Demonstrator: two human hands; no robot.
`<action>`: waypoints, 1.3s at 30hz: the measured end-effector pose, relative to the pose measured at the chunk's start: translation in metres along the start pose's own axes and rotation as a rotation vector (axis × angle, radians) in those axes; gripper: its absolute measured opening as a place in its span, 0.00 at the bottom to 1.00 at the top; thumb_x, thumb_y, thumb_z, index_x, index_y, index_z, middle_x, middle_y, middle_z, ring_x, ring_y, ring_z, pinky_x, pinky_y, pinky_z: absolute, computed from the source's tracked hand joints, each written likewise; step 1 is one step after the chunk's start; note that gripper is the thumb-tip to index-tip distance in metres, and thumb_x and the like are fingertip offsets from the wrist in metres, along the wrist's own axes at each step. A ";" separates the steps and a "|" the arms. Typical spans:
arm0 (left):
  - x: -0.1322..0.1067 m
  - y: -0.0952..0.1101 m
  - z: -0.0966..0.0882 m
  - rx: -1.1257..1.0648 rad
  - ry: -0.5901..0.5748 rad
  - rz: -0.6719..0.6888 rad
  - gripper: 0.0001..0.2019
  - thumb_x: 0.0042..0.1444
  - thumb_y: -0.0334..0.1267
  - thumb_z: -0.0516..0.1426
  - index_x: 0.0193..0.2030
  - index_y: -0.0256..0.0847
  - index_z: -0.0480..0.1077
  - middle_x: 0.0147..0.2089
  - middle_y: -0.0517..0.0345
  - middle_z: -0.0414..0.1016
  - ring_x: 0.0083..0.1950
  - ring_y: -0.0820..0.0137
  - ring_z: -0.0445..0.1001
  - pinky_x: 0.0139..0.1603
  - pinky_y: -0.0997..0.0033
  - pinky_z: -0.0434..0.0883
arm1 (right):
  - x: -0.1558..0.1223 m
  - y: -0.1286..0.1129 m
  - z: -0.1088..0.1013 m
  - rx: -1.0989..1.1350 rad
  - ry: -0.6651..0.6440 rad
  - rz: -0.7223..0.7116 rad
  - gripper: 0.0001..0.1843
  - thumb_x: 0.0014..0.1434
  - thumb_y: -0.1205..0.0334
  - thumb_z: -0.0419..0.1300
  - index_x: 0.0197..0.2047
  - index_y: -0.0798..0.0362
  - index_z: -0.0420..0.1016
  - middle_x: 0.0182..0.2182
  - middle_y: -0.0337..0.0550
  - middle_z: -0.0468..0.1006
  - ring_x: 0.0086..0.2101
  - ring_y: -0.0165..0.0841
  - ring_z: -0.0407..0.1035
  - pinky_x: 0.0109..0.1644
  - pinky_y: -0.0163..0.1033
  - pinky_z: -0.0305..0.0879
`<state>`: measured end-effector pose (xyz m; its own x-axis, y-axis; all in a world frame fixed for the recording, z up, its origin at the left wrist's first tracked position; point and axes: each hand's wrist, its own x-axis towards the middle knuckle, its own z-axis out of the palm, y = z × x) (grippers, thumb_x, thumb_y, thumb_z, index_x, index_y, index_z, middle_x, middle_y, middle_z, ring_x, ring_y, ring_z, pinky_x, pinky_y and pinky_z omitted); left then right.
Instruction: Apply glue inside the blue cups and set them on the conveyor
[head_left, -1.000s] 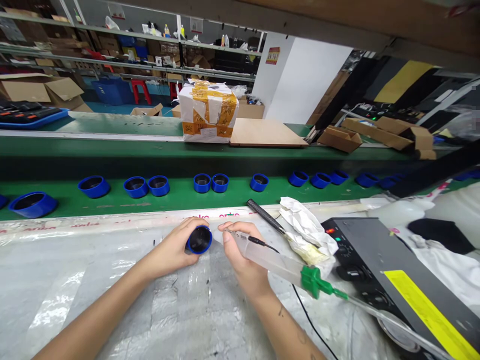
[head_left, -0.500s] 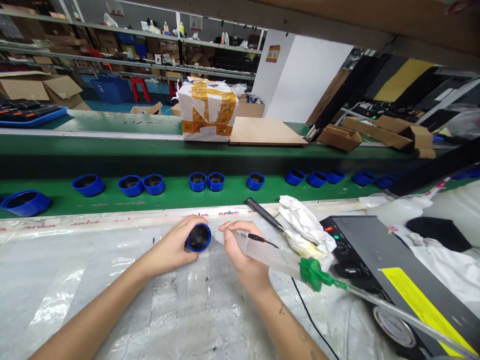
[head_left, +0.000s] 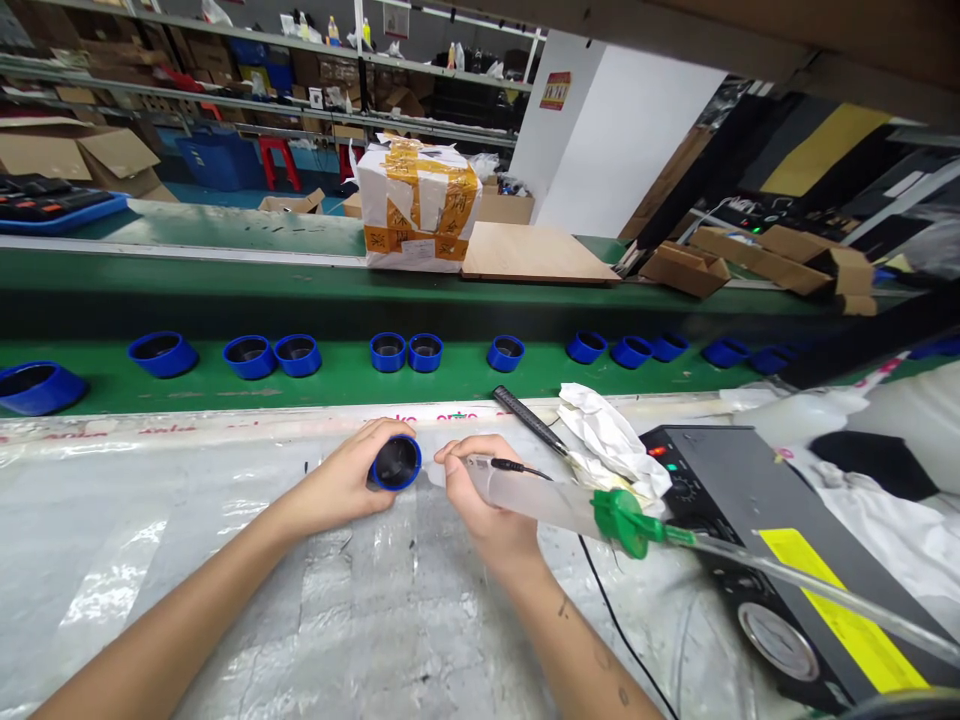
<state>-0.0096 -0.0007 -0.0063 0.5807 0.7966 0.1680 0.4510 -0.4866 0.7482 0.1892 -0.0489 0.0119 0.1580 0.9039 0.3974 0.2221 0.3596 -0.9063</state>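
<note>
My left hand [head_left: 356, 480] is wrapped round a small black cup with a blue rim [head_left: 397, 462], its open mouth tilted toward me. In my right hand [head_left: 484, 500] lies a translucent dispensing syringe [head_left: 551, 502], gripped like a pen. Its tip points left, just beside the cup's rim; I cannot tell whether they touch. A green cap [head_left: 622, 522] closes the syringe's rear end, and a clear hose [head_left: 795, 575] runs from it to the right. A thin black cable [head_left: 604, 595] with a plug is fixed along the syringe.
Several blue-rimmed cups [head_left: 506, 353] stand along the green belt [head_left: 457, 385] behind the plastic-covered bench [head_left: 225, 600]. A black-handled tool [head_left: 529, 418] and crumpled white paper [head_left: 607, 435] lie right of my hands. Farther right sits a grey dispenser controller [head_left: 750, 500] with a gauge.
The cups on the left of the belt have shifted slightly left, and the view has tilted a little. Both hands keep the same hold on the cup and syringe.
</note>
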 end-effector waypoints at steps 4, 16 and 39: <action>-0.001 0.001 -0.001 -0.001 0.001 0.000 0.27 0.50 0.23 0.57 0.57 0.46 0.64 0.59 0.53 0.70 0.62 0.58 0.70 0.65 0.58 0.68 | 0.000 -0.002 0.000 -0.013 -0.021 0.007 0.02 0.58 0.63 0.63 0.32 0.48 0.75 0.28 0.40 0.84 0.31 0.38 0.80 0.35 0.40 0.74; 0.002 0.003 0.000 -0.033 0.014 0.010 0.28 0.47 0.22 0.57 0.55 0.45 0.65 0.58 0.53 0.71 0.62 0.58 0.71 0.64 0.58 0.69 | -0.006 0.001 0.001 0.057 -0.087 0.045 0.03 0.60 0.63 0.64 0.33 0.48 0.76 0.29 0.39 0.84 0.31 0.36 0.80 0.39 0.40 0.74; 0.003 0.002 -0.002 -0.060 -0.018 0.025 0.32 0.42 0.19 0.57 0.56 0.45 0.65 0.59 0.53 0.70 0.62 0.57 0.71 0.64 0.57 0.70 | -0.006 -0.011 0.017 0.160 -0.044 0.017 0.04 0.58 0.66 0.63 0.32 0.46 0.76 0.31 0.37 0.85 0.32 0.34 0.81 0.39 0.38 0.75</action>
<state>-0.0084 0.0010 -0.0034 0.6038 0.7775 0.1759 0.3952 -0.4836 0.7810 0.1693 -0.0546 0.0166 0.1175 0.9181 0.3786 0.0632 0.3735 -0.9255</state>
